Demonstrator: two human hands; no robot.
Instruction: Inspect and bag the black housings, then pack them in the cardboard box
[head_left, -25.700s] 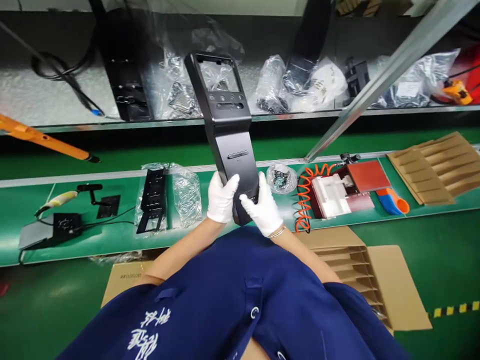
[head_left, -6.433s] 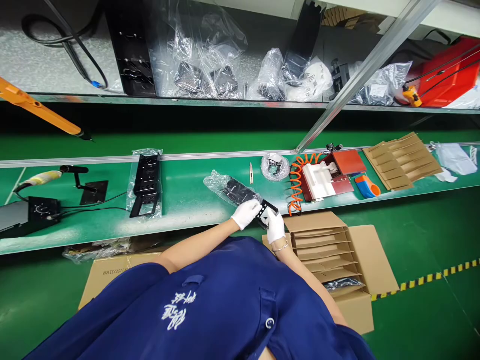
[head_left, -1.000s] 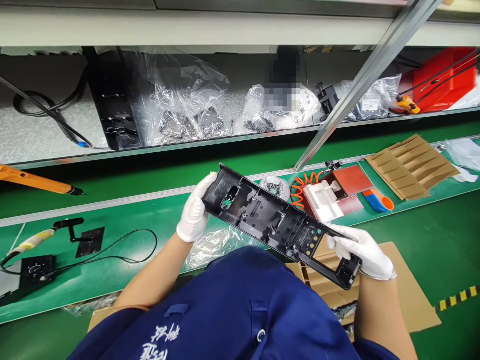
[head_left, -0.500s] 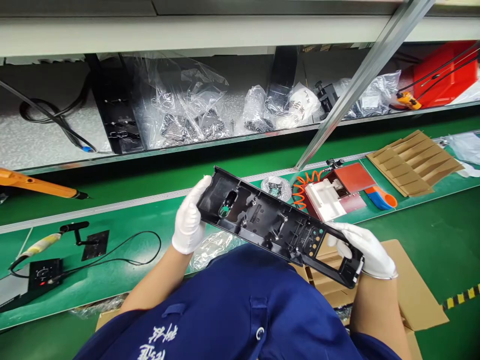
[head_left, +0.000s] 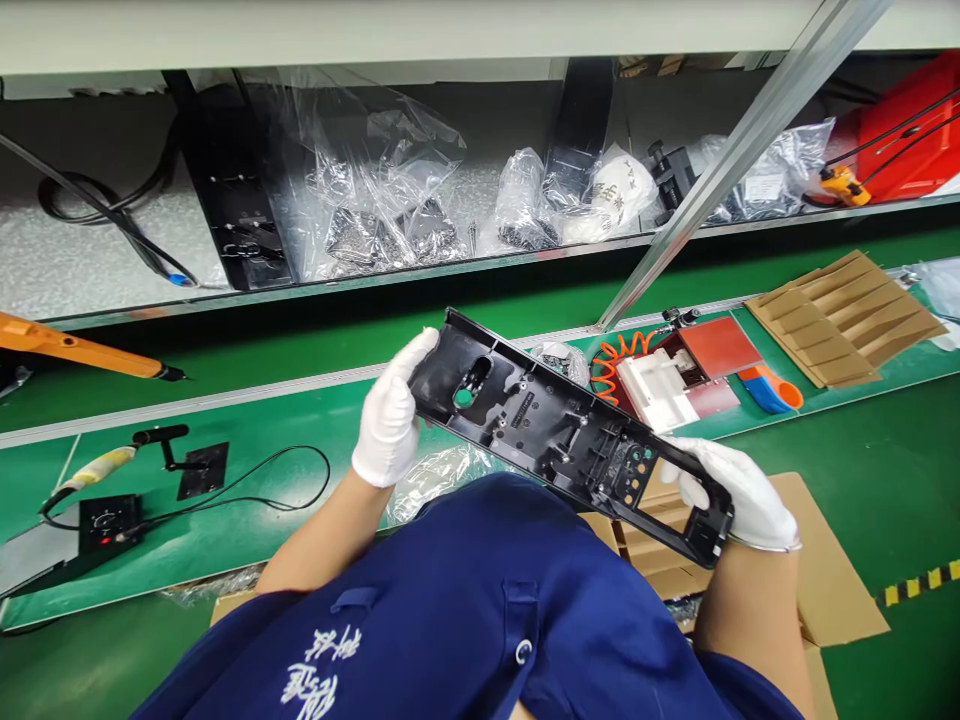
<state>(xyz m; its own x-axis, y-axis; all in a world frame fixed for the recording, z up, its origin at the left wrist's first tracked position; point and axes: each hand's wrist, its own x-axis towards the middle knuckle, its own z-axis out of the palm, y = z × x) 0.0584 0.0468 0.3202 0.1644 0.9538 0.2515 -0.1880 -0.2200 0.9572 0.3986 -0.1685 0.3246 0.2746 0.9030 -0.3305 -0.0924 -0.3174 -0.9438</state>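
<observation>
A long black plastic housing (head_left: 525,425) is held up in front of my chest, its ribbed inner side facing me. It slopes down to the right, with an oval slot near the left end and a large rectangular opening near the right end. My left hand (head_left: 390,415), in a white glove, grips the upper left end. My right hand (head_left: 739,490), also gloved in white, closes round the right end, some fingers showing through the rectangular opening. Below the housing, a clear plastic sheet (head_left: 442,480) lies on the green bench (head_left: 255,540).
An orange electric screwdriver (head_left: 82,350) hangs at left above a soldering station (head_left: 109,525). Behind the housing stand a bag of small parts (head_left: 562,360) and a red-and-white fixture (head_left: 660,385). Cardboard dividers (head_left: 847,315) lie at right; an open carton (head_left: 832,570) stands below. Bagged parts fill the shelf.
The housing and both hands appear slightly higher and further right in the view. The camera view has shifted a little too. Both hands keep their hold.
</observation>
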